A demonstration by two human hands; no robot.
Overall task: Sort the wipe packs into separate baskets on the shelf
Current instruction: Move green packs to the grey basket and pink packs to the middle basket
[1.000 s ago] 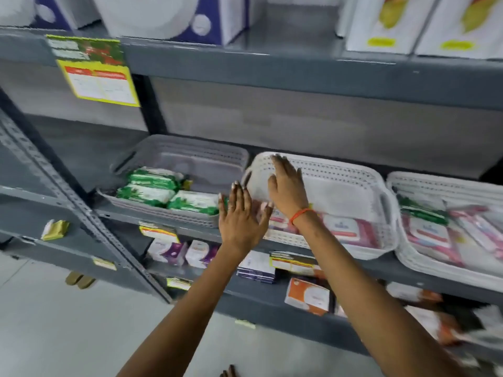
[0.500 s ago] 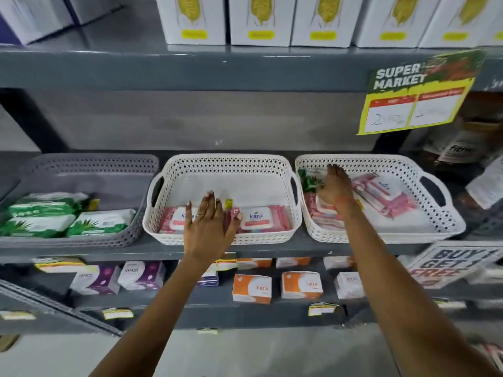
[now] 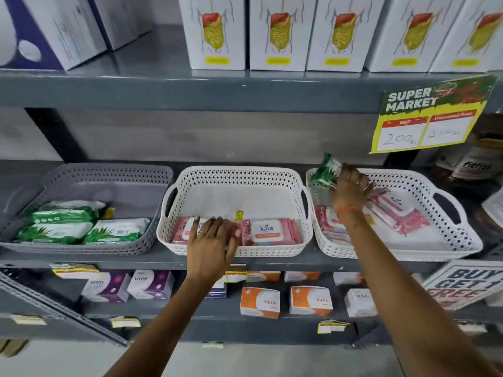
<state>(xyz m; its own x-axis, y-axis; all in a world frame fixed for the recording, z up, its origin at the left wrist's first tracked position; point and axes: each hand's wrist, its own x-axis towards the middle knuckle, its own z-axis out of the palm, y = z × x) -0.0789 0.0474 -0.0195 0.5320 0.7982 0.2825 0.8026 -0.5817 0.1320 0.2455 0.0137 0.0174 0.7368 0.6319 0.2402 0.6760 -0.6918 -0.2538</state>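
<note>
Three baskets stand side by side on the middle shelf. The grey basket [image 3: 114, 183] at the left holds green wipe packs [image 3: 58, 231]. In the middle white basket [image 3: 236, 175] lie pink wipe packs [image 3: 268, 231] along its front wall. My left hand [image 3: 211, 247] rests flat over that basket's front rim, fingers apart, holding nothing. The right white basket [image 3: 424, 186] contains several pink packs [image 3: 394, 206]. My right hand [image 3: 349, 190] is above its left end, gripping a green wipe pack [image 3: 326, 170] lifted out over the rim.
White boxes [image 3: 277, 34] line the shelf above. A yellow supermarket price sign [image 3: 427, 118] hangs at the upper right. Small orange and purple boxes [image 3: 260, 302] fill the shelf below. A dark jar [image 3: 473, 161] stands right of the baskets.
The view swung right along the shelf. My right hand went from the middle basket to the right one and has lifted a green pack out. My left hand stays on the middle basket's front.
</note>
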